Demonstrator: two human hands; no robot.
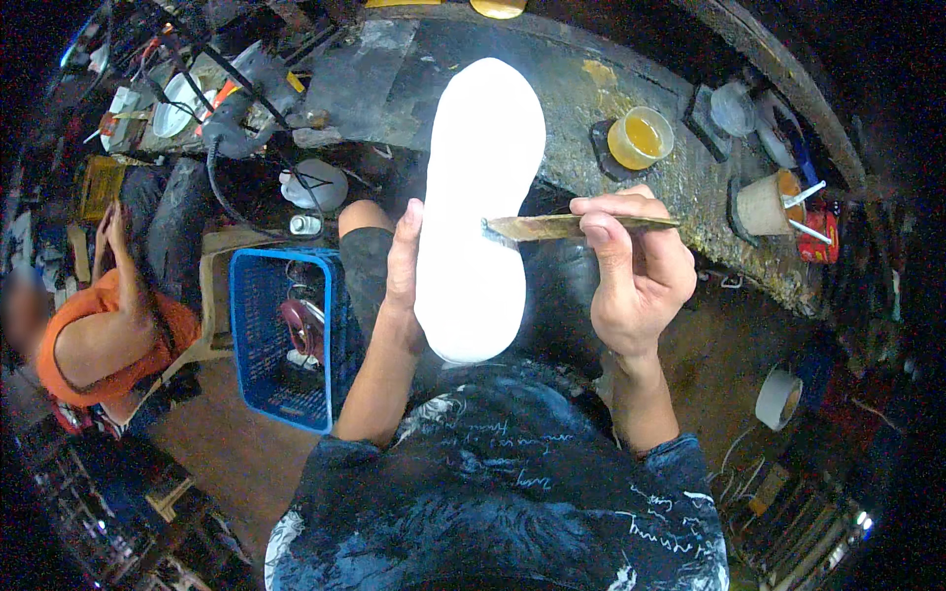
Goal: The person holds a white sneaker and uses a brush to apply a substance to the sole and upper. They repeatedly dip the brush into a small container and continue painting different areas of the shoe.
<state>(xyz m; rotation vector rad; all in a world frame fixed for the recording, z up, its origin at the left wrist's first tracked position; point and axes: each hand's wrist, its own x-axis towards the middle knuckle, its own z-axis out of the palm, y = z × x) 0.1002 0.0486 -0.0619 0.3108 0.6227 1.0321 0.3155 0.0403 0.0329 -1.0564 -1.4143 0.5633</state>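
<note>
A white shoe sole [481, 158] stands lengthwise before me, so bright that its surface detail is lost. My left hand [402, 261] grips it by its left edge, thumb showing and the other fingers hidden behind it. Between the thumb and fingers of my right hand [641, 261] is a flat, stained brush [547, 228]. Its dark tip touches the sole around the narrow middle. Beyond my right hand, a clear cup of yellow liquid [641, 137] sits on the workbench [572, 79].
Right on the bench stand a whitish tub [767, 202] with white-handled tools and a red can [820, 232]. A blue plastic basket [236, 335] is on the floor at my left. Farther left sits a person in an orange top [118, 330]. A white roll [778, 399] lies at right.
</note>
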